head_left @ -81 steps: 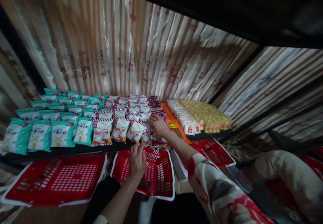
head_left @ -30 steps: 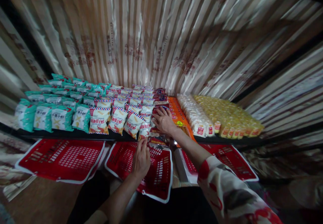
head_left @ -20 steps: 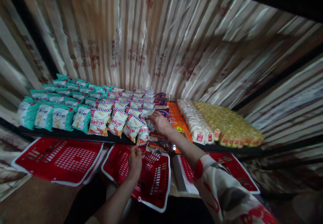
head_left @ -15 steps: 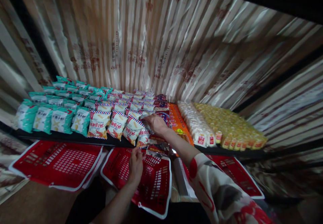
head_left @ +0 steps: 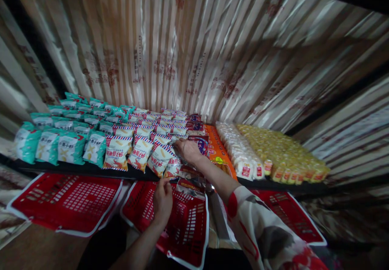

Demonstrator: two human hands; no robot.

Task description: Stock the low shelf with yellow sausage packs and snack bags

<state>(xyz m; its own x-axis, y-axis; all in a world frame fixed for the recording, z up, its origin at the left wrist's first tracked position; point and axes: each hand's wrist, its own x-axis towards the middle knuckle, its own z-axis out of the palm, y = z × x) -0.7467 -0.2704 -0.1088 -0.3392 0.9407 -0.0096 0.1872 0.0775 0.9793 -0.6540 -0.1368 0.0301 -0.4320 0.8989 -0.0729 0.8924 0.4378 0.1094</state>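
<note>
A white snack bag with a striped edge and orange-red print stands at the right end of the front row of matching bags. My right hand is closed at its upper edge, fingertips bent inward and partly hiding it. From below, my left hand pinches the bag's lower edge between thumb and fingers. Beside it on the left is another white snack bag of the same kind. Dark purple and brown packets lie behind and under my right hand and wrist.
Teal snack bags fill the left of the black shelf. Right of my arm are an orange package, white wrapped packs and yellow packs. Red baskets sit below the shelf edge. A striped curtain hangs behind.
Both hands stay at the same snack bag with almost the same grip. The view has shifted slightly, so the shelf's ends and the baskets appear a little lower.
</note>
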